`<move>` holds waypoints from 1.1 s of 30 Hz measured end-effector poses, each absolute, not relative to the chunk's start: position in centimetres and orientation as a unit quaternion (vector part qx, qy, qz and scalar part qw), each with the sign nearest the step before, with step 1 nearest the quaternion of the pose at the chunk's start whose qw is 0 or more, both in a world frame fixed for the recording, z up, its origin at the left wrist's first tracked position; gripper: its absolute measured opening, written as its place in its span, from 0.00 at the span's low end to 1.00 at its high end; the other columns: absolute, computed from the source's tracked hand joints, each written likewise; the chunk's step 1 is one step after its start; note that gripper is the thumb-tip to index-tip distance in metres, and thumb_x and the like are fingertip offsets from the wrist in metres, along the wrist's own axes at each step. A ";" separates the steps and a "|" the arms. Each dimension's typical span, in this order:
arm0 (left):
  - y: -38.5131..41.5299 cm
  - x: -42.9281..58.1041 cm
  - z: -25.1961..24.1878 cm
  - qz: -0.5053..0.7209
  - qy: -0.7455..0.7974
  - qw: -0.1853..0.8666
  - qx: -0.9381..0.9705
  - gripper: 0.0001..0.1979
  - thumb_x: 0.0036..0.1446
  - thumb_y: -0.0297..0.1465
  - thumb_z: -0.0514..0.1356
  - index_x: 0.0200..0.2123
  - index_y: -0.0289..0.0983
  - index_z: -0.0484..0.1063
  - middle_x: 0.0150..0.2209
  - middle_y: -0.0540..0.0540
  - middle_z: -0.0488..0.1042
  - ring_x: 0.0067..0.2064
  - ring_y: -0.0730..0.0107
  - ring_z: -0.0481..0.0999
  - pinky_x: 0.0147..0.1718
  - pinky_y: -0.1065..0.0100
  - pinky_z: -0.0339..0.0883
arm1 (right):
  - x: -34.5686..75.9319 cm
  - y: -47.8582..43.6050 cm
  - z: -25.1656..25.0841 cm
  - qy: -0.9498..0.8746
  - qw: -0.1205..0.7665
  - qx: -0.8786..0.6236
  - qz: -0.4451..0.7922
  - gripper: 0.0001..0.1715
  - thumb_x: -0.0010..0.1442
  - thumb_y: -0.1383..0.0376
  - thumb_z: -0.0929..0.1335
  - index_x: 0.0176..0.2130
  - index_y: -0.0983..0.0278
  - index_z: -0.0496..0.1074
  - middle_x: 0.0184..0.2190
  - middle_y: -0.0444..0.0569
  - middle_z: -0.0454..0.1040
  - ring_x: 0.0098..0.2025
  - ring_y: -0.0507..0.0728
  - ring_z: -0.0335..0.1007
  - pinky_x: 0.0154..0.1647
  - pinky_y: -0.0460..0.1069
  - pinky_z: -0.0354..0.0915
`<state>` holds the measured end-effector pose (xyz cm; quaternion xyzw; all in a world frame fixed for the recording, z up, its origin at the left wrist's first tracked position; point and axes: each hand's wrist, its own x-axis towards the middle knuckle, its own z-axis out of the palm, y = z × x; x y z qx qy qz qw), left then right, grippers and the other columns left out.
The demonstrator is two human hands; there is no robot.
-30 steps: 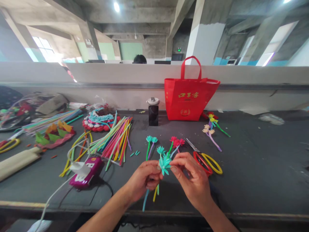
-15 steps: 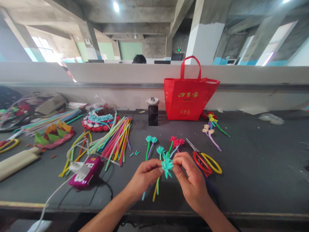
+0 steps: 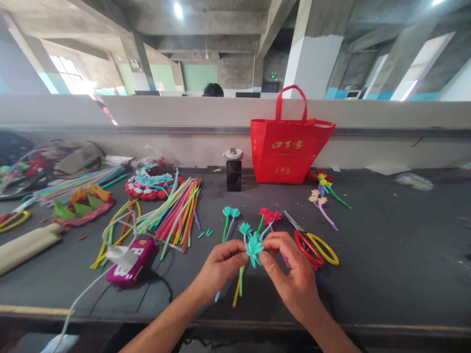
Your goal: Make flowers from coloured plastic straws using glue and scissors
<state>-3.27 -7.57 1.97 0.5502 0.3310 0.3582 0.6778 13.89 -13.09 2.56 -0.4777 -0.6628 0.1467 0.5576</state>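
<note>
Between my two hands is a turquoise pipe-cleaner flower (image 3: pixel 253 249) with pointed petals. My left hand (image 3: pixel 225 264) pinches it from the left, thumb and forefinger closed. From the other side, my right hand (image 3: pixel 290 267) has its thumb and bent fingers closed at the petals. Beyond the hands lie a turquoise flower (image 3: pixel 245 228), a pair of turquoise flowers (image 3: pixel 230 212) on green and purple stems, and red flowers (image 3: pixel 270 215). Stem ends (image 3: pixel 238 289) in green and yellow show below the held flower. Red-and-yellow-handled scissors (image 3: pixel 311 244) lie beside my right hand.
To the left are a bundle of pipe cleaners (image 3: pixel 184 208), a purple power strip (image 3: pixel 132 264) with a white plug, and a woven basket-like piece (image 3: pixel 152 181). A red bag (image 3: pixel 290 152) and a lidded cup (image 3: pixel 233 154) behind a phone (image 3: pixel 233 175) stand at the back.
The held turquoise flower has turned a little, so its petals face upward more. My right thumb has shifted slightly at its edge. My left hand stays almost in place.
</note>
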 end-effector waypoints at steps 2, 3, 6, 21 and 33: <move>-7.7 -3.3 2.1 0.355 0.325 0.676 0.558 0.14 0.53 0.41 0.67 0.31 0.35 0.75 0.20 0.56 0.57 0.22 0.78 0.51 0.22 0.71 0.44 | 13.8 -13.1 2.6 -0.659 0.561 -0.480 0.144 0.02 0.65 0.66 0.67 0.38 0.61 0.70 0.38 0.47 0.71 0.43 0.55 0.69 0.44 0.49 0.65; -7.7 -3.3 2.2 0.354 0.323 0.674 0.562 0.14 0.53 0.41 0.67 0.31 0.35 0.76 0.20 0.56 0.58 0.22 0.78 0.51 0.22 0.71 0.44 | 13.8 -13.1 2.6 -0.656 0.563 -0.483 0.141 0.02 0.65 0.66 0.67 0.38 0.61 0.70 0.38 0.46 0.71 0.42 0.54 0.69 0.43 0.49 0.65; -7.8 -3.3 2.1 0.359 0.316 0.663 0.576 0.12 0.53 0.40 0.67 0.31 0.35 0.77 0.21 0.55 0.61 0.23 0.78 0.53 0.24 0.71 0.47 | 13.7 -13.1 2.7 -0.649 0.565 -0.492 0.132 0.03 0.64 0.66 0.68 0.35 0.61 0.71 0.37 0.46 0.71 0.39 0.54 0.69 0.40 0.48 0.65; -7.8 -3.4 2.3 0.335 0.324 0.669 0.578 0.14 0.52 0.40 0.67 0.29 0.34 0.75 0.22 0.53 0.61 0.24 0.77 0.55 0.24 0.71 0.48 | 13.8 -13.4 2.8 -0.646 0.573 -0.470 0.185 0.05 0.66 0.66 0.66 0.35 0.61 0.71 0.37 0.47 0.71 0.40 0.54 0.69 0.41 0.49 0.66; -6.8 -3.5 2.3 0.344 0.250 0.824 0.375 0.10 0.51 0.31 0.66 0.28 0.34 0.68 0.19 0.59 0.48 0.19 0.83 0.44 0.18 0.75 0.37 | 14.0 -12.6 1.9 -0.583 0.625 -0.462 0.237 0.12 0.64 0.62 0.69 0.48 0.59 0.71 0.42 0.49 0.72 0.42 0.56 0.71 0.43 0.51 0.70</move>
